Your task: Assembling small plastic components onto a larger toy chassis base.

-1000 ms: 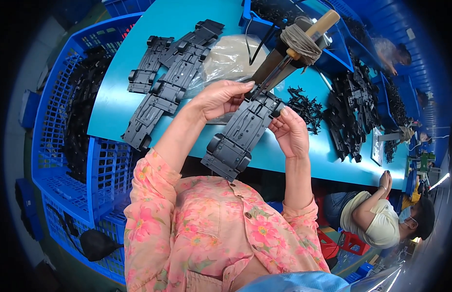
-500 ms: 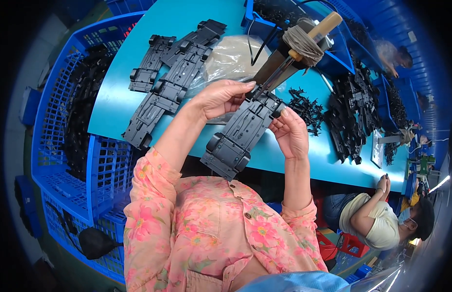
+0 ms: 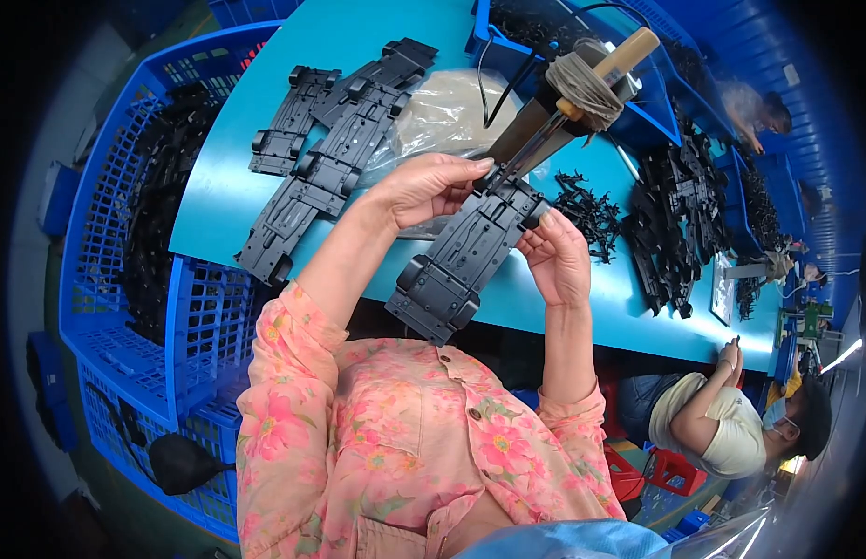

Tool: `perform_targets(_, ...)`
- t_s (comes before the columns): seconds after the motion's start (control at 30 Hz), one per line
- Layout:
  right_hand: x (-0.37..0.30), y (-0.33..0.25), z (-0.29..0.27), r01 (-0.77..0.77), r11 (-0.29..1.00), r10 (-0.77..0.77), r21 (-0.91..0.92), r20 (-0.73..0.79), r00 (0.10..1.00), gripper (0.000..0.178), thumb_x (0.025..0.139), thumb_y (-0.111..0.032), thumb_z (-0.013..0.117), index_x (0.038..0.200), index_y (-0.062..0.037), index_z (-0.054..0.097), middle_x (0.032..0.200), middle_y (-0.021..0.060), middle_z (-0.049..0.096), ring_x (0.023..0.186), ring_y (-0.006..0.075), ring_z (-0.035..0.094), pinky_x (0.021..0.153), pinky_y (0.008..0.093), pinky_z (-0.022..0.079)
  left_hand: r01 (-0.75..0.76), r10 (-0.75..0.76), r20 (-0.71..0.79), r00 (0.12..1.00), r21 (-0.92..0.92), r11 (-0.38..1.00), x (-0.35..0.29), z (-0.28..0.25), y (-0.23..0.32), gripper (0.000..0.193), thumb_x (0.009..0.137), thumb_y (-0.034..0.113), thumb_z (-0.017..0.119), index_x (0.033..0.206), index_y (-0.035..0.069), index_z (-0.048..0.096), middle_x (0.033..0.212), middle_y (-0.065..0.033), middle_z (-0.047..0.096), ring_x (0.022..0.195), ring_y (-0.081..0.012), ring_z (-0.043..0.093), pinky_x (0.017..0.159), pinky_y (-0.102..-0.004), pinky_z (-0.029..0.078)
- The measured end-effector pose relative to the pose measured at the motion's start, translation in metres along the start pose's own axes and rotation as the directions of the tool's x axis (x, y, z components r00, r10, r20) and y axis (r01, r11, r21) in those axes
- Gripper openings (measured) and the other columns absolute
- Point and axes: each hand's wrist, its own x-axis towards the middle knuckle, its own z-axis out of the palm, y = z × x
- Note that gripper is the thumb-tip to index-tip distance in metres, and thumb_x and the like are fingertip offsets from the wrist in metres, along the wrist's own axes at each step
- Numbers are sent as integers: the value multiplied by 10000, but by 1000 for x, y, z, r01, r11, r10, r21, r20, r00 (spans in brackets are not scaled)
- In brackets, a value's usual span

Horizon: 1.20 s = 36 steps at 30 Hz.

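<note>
Between my two hands is a black plastic toy car chassis (image 3: 459, 250), tilted, its near end over the front edge of the table. My left hand (image 3: 439, 189) is closed on its far left corner, thumb along the top. The far right corner is pinched by my right hand (image 3: 558, 250); its lower fingers curl beneath. A tool with a wooden handle (image 3: 628, 51) and wrapped cord (image 3: 582, 91) reaches down on thin metal rods to the far end of the chassis. Whether its tip touches the plastic, I cannot tell.
More black chassis (image 3: 326, 154) lie on the turquoise table (image 3: 218, 200) at the left, beside a clear plastic bag (image 3: 442, 112). Small black parts (image 3: 586, 212) and a chassis heap (image 3: 680, 224) are at the right. Blue crates (image 3: 204, 326) stand left; a co-worker (image 3: 722, 424) sits right.
The tool's handle and cord have shifted very slightly to the right and down in view. My hands keep the same hold on the chassis.
</note>
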Motion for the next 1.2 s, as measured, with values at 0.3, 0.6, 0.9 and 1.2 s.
perform_targets(0.3,-1,-1,2,13,1000,-13,-2,1,1000,215,826,-150,549,984,-3,545,879,77,613,746,132,580,701,263,479,-8,8,3,1000,1,1000,-1,1,0,207,818,297,590,854,93,608,722,63,557,622,-4,491,595,-167,431)
perform_targets(0.6,-1,-1,3,14,1000,-14,-14,-21,1000,209,822,-155,559,964,-3,550,865,81,617,744,144,590,696,268,483,-7,8,11,1000,-24,1000,0,-1,-1,199,828,255,581,879,63,598,744,48,562,632,-12,494,568,-165,435)
perform_targets(0.9,-2,-3,3,34,999,-34,-23,27,999,208,823,-144,555,970,3,541,867,89,616,742,150,595,689,262,484,-14,14,12,1000,-9,1000,-3,2,1,204,819,266,593,871,69,596,709,74,524,604,6,455,559,-148,416)
perform_targets(1.2,-4,-5,8,36,999,-36,-35,22,999,199,827,-138,550,965,5,542,876,98,617,747,163,601,690,270,493,-14,15,19,1000,-18,1000,-3,1,0,207,816,271,598,860,69,597,700,77,516,596,8,446,550,-147,409)
